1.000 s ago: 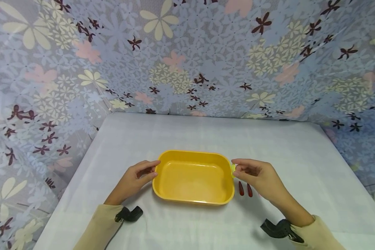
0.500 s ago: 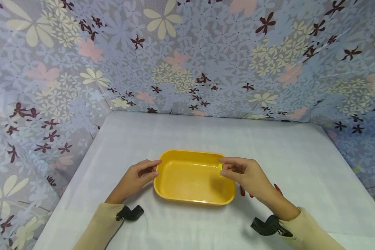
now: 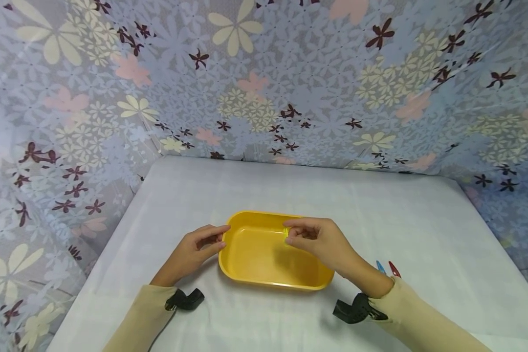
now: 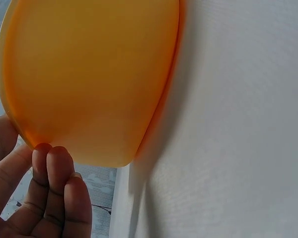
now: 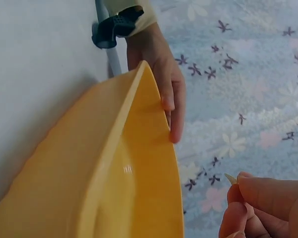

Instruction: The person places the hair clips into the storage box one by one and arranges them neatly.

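Observation:
A yellow plastic basin (image 3: 252, 259), rectangular with rounded corners, sits in front of me on the white-covered table. My left hand (image 3: 192, 254) holds its left end, fingertips and thumb at the rim; in the left wrist view, fingers (image 4: 59, 171) touch the basin's outer side (image 4: 99, 84). Over the basin's right half, my right hand (image 3: 319, 239) pinches a small yellow hair clip (image 3: 286, 235) between thumb and fingers. The tip of that clip (image 5: 231, 178) pokes out of the pinch in the right wrist view. Inside the basin, the visible floor is bare.
A blue hair clip (image 3: 380, 267) and a red hair clip (image 3: 394, 269) lie on the table (image 3: 444, 234), partly hidden by my right forearm. A flowered cloth (image 3: 264, 98) hangs behind the table and along its sides.
My right hand has moved left with the yellow hair clip, from the basin's right rim to above its inside. Its arm now covers the two dark red clips seen earlier. The left hand stays.

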The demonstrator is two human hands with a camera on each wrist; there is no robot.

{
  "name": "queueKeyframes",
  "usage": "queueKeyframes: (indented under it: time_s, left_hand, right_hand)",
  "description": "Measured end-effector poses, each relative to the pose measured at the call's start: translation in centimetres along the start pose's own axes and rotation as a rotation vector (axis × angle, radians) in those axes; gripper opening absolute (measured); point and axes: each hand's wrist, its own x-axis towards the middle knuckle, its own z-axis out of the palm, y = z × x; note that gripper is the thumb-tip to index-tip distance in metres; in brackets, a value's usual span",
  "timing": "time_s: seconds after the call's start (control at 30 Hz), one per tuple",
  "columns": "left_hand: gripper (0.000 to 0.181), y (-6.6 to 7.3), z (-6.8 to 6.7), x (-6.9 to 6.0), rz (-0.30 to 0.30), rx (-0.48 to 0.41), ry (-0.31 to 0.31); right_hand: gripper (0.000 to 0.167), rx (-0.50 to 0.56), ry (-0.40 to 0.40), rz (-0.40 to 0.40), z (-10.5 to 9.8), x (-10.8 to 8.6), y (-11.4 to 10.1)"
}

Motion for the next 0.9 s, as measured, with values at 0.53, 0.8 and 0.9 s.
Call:
queueKeyframes:
  time_s: [0.53,0.8,0.9]
  left_hand:
    - [0.042,-0.1,0.1,0.2,-0.055,0.01,0.013]
    - [0.042,-0.2,0.0,0.2,-0.031,0.007,-0.001]
    - [0.042,-0.2,0.0,0.1,-0.038,0.009,0.0]
  right_hand:
    - [0.032,-0.015,-0.061,0.02,5.3,4.0,0.6]
    - [0.03,-0.039,-0.079,0.039,7.0,5.0,0.6]
    - [0.029,-0.041,-0.093,0.049,7.6,5.6,0.8]
